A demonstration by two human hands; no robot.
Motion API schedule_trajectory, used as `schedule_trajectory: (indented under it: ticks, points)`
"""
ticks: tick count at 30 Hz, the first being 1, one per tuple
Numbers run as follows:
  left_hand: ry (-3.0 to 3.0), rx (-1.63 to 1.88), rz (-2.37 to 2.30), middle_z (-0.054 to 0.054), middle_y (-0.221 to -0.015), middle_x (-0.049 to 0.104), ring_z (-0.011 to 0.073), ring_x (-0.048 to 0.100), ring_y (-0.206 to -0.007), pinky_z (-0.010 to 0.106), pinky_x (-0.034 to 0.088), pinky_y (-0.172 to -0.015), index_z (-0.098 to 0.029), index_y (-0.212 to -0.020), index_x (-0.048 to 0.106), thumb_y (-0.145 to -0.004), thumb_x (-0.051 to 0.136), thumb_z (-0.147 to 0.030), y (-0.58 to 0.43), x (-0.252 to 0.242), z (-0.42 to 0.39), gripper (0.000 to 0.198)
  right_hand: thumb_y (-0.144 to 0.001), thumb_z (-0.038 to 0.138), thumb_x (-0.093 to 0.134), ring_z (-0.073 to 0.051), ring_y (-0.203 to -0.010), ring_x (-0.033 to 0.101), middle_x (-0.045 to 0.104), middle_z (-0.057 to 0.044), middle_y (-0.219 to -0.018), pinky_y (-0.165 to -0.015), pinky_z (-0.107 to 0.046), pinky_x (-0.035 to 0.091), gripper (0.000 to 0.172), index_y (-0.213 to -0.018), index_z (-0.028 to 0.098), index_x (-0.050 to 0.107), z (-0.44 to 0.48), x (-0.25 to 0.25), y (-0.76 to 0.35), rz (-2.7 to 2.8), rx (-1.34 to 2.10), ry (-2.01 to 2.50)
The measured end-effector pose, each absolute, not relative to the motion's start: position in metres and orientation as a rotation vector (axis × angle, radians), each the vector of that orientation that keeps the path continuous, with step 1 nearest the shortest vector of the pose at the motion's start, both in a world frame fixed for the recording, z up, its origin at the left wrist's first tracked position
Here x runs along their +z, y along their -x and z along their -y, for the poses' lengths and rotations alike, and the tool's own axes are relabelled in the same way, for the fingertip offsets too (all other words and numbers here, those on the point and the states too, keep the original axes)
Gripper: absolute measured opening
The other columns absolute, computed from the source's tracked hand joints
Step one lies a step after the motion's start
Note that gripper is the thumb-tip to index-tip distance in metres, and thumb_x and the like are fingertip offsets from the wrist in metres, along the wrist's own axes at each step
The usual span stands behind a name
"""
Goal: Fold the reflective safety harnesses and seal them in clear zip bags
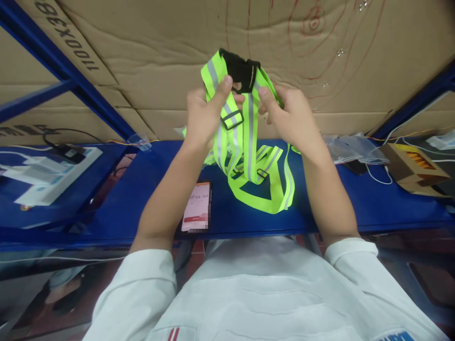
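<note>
I hold a neon-yellow reflective strap harness (pixel 249 142) with grey stripes up in front of me. My left hand (pixel 204 113) pinches the left strap just below the black plastic buckle (pixel 241 71). My right hand (pixel 289 111) grips the right strap beside the buckle. A black slider (pixel 232 119) sits on the strap between my hands. The lower loops hang down and rest on the blue shelf (pixel 373 203).
A phone (pixel 197 206) with a timer screen lies on the shelf by my left forearm. Clear plastic bags (pixel 346 149) and a brown cardboard box (pixel 414 168) lie to the right, white boxes (pixel 50 175) and cables to the left. Cardboard sheets (pixel 142 47) stand behind.
</note>
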State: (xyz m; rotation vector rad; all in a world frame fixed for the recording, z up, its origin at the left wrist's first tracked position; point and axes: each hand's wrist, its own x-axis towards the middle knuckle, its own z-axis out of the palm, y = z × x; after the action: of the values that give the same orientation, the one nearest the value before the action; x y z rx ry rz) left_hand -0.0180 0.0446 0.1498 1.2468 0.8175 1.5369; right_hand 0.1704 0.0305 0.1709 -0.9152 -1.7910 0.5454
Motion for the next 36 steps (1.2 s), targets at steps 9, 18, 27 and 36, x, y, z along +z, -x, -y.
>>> schedule_trajectory:
  ticks: [9, 18, 27, 36]
  points:
    - [-1.237, 1.632, -0.616, 0.001, -0.103, 0.083, 0.032, 0.06, -0.142, 0.049, 0.05, -0.121, -0.023, -0.109, 0.074, -0.097, 0.084, -0.059, 0.018, 0.152, -0.045, 0.04, -0.1, 0.069, 0.062, -0.026, -0.139, 0.064, 0.075, -0.004, -0.121, -0.108, -0.032, 0.061, 0.039, -0.107, 0.031, 0.069, -0.05, 0.157, -0.142, 1.381, 0.998, 0.82]
    - [-1.264, 1.635, -0.566, 0.008, -0.107, 0.082, 0.0352, 0.074, -0.128, 0.049, 0.065, -0.104, -0.023, -0.101, 0.077, -0.101, 0.076, -0.05, 0.016, 0.165, -0.031, 0.027, -0.092, 0.052, 0.078, -0.025, -0.131, 0.068, 0.078, -0.002, -0.125, -0.101, -0.03, 0.061, 0.027, -0.11, 0.032, 0.072, -0.035, 0.164, -0.147, 1.456, 1.065, 0.678]
    - [-1.336, 1.498, -0.61, 0.006, -0.107, 0.083, 0.0318, 0.078, -0.117, 0.043, 0.07, -0.094, -0.027, -0.098, 0.072, -0.093, 0.086, -0.04, 0.015, 0.168, -0.016, 0.02, -0.087, 0.053, 0.093, -0.016, -0.086, 0.069, 0.069, 0.002, -0.092, -0.082, -0.025, 0.063, 0.036, -0.092, 0.026, 0.07, -0.035, 0.163, -0.162, 1.602, 1.47, 0.479]
    - [-1.269, 1.466, -0.596, 0.007, -0.122, 0.078, 0.0226, 0.079, -0.086, 0.037, 0.068, -0.073, -0.024, -0.103, 0.078, -0.105, 0.069, -0.044, 0.021, 0.177, -0.019, 0.022, -0.101, 0.061, 0.072, -0.018, -0.097, 0.079, 0.079, 0.0, -0.103, -0.08, -0.026, 0.066, 0.032, -0.098, 0.029, 0.074, -0.05, 0.159, -0.171, 1.572, 1.647, 0.598]
